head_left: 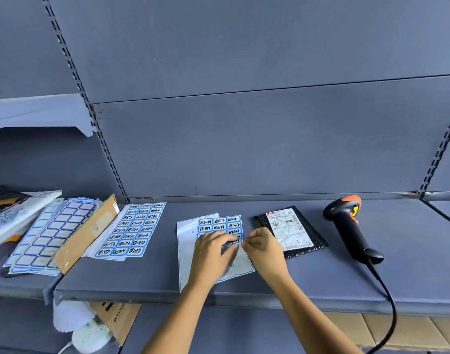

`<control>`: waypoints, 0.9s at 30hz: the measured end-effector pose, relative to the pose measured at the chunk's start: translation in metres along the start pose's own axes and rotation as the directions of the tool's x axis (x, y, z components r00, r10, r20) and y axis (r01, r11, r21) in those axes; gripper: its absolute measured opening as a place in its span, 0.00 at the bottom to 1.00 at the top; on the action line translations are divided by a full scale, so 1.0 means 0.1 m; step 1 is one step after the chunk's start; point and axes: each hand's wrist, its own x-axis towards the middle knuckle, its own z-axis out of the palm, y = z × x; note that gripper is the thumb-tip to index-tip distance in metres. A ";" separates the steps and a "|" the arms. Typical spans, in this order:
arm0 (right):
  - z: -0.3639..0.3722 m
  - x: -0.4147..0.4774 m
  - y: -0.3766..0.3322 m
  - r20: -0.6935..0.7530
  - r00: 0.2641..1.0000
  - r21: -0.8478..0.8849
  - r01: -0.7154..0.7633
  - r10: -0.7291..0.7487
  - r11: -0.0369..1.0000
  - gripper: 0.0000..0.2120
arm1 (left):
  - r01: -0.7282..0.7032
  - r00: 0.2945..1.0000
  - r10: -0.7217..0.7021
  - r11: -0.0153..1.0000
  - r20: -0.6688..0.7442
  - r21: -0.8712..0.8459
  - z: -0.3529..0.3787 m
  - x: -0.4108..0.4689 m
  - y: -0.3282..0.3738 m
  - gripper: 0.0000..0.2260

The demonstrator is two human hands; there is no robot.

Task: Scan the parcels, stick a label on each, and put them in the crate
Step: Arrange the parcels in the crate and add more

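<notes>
Part-used label sheet (218, 224) lies flat on the grey shelf (321, 277), straight ahead of you; it serves as the reference for all positions.

Left hand (213, 247): laid on the sheet's lower half, fingers spread, nearly straight and pressing the backing paper down. It holds nothing.

Right hand (261, 245): at the sheet's right edge, fingers drawn narrow, thumb and forefinger pinching the end of one label (232, 241) in the lowest printed row. That label shows as a dark strip running between your two hands. You cannot tell how much of it is off the backing.

Black parcel (290, 233): just right of the sheet, flat on the shelf, white waybill facing up. Your right hand overlaps its near left corner in the view; contact cannot be judged.

Scanner (349, 226): further right of the sheet, beyond the parcel, lying on its side, its cable (390, 302) running off the shelf's front edge.

Full label sheet (131, 229): left of the reference sheet, apart from it. Further left: a cardboard piece (88, 231), then a stack of blank sheets (47, 236).
</notes>
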 end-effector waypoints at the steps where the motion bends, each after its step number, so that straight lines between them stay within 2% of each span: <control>1: -0.01 -0.01 0.00 0.000 1.000 0.006 0.011 -0.011 1.000 0.09 | -0.003 1.000 0.003 1.000 -0.004 0.001 0.00 0.00 0.00 0.07; 3: -0.02 -0.01 0.01 0.007 1.000 0.010 0.026 -0.026 1.000 0.08 | -0.004 1.000 0.004 1.000 -0.009 -0.008 0.00 -0.01 0.01 0.05; 9: -0.03 -0.04 0.01 0.008 0.998 0.014 0.057 -0.057 0.998 0.08 | 0.051 0.999 -0.051 0.996 -0.008 -0.076 -0.02 -0.02 0.03 0.09; 13: -0.03 -0.05 0.01 0.015 0.997 0.032 0.069 -0.069 0.997 0.09 | -0.007 0.999 0.006 1.000 -0.040 -0.028 -0.03 -0.02 0.03 0.08; 17: -0.04 -0.07 0.01 0.030 0.996 0.065 0.077 -0.079 0.995 0.10 | -0.072 0.992 0.072 0.997 -0.102 0.003 -0.03 -0.04 0.04 0.14; 23: -0.04 -0.06 0.01 0.044 0.994 0.086 0.096 -0.100 0.992 0.11 | -0.083 0.990 0.090 0.994 -0.110 0.065 -0.02 -0.05 0.04 0.10; 27: -0.05 -0.07 0.00 0.049 0.992 0.083 0.112 -0.116 0.990 0.10 | -0.088 0.990 0.095 0.993 -0.100 0.076 -0.03 -0.05 0.04 0.13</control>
